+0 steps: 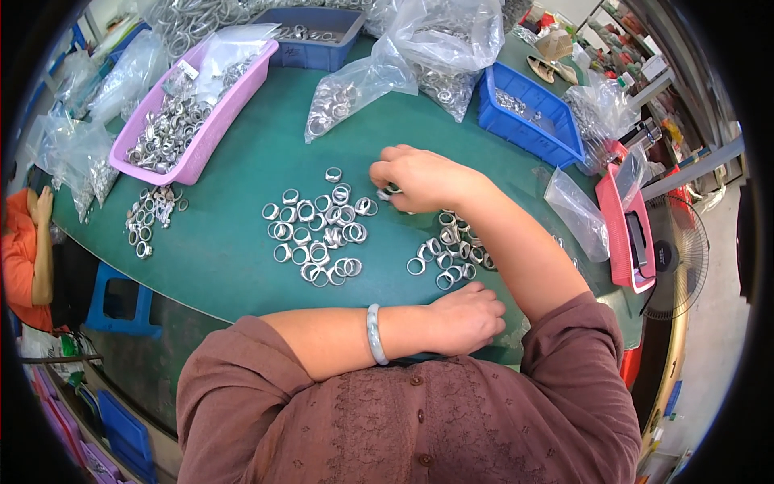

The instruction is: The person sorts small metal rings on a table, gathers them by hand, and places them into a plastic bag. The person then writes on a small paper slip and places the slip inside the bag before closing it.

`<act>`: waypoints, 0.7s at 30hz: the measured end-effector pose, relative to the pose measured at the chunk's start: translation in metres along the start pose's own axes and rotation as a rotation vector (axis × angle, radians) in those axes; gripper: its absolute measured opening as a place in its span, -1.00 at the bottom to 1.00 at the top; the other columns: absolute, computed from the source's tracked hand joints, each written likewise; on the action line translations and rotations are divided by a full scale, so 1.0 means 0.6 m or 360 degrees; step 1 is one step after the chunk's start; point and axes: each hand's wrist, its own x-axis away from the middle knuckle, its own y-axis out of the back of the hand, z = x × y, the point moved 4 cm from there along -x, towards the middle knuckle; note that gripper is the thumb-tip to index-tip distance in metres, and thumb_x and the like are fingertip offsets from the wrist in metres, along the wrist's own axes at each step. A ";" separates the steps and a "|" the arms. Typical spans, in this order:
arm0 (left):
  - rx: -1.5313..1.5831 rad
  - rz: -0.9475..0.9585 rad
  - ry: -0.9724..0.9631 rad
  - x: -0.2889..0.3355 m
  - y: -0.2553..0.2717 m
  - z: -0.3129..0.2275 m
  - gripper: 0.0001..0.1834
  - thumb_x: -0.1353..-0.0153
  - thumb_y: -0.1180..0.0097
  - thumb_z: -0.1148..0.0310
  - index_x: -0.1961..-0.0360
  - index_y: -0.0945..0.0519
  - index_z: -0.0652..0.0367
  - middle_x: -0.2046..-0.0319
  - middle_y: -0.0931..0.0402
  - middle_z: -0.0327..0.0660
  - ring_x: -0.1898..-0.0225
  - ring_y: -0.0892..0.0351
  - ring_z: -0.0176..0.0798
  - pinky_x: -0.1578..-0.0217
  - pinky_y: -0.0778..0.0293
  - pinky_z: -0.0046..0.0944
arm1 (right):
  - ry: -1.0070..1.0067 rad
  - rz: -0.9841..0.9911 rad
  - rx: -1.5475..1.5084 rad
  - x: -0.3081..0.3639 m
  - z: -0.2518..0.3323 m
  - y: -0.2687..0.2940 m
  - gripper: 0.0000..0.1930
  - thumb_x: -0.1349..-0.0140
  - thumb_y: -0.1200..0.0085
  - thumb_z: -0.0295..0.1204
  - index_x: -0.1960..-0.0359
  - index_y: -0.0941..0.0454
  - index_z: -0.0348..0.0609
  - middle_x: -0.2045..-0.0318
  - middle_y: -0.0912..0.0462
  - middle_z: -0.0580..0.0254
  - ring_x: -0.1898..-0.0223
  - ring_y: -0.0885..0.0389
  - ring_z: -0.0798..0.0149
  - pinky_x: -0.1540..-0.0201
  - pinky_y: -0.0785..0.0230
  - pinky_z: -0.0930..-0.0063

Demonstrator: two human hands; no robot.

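My right hand (419, 179) is closed in a pinch over the green table, with a silver-coloured metal ring (390, 190) at its fingertips. Just left of it lies a loose pile of similar rings (318, 216). A second pile of rings (445, 252) spreads below my right wrist, partly covered by the forearm. My left hand (468, 319), with a pale bangle (376, 335) on its wrist, rests at the table's near edge beside that second pile. Its fingers are curled in, and whatever may be inside them is hidden.
A pink bin of rings (230, 105) stands at the left, with more rings (145, 222) below it. Blue bins (556, 145) and clear plastic bags (355, 73) line the far side. A pink basket (621, 234) and a fan (673, 256) are rightward. Another person (28, 258) sits far left.
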 end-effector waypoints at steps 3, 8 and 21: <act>0.0004 -0.0001 0.0007 0.001 0.000 0.000 -0.86 0.01 -0.15 0.29 0.45 -0.54 0.09 0.41 -0.42 -0.23 0.20 -0.41 -0.13 0.09 -0.28 -0.16 | -0.0100 0.0129 0.0149 0.012 0.001 0.013 -0.69 0.07 -0.15 -0.48 0.20 -0.49 -0.13 0.22 -0.49 0.08 0.06 -0.44 0.01 0.01 -0.33 0.22; -0.0008 -0.0007 -0.0004 0.000 -0.007 0.003 -0.86 0.01 -0.15 0.29 0.45 -0.53 0.09 0.41 -0.42 -0.22 0.20 -0.41 -0.13 0.09 -0.28 -0.15 | 0.0283 -0.0261 -0.0117 -0.003 0.043 0.000 -0.71 0.04 -0.13 -0.39 0.22 -0.54 -0.14 0.22 -0.51 0.05 0.07 -0.45 0.00 0.02 -0.35 0.20; 0.0065 -0.0010 0.0015 -0.002 -0.012 0.006 -0.84 0.05 -0.18 0.30 0.45 -0.54 0.12 0.34 -0.45 -0.16 0.13 -0.42 -0.07 -0.01 -0.26 -0.10 | 0.0346 -0.0372 -0.0032 -0.030 0.057 0.009 -0.76 0.08 -0.17 -0.49 0.30 -0.53 -0.13 0.27 -0.49 0.14 0.09 -0.44 0.04 0.05 -0.31 0.21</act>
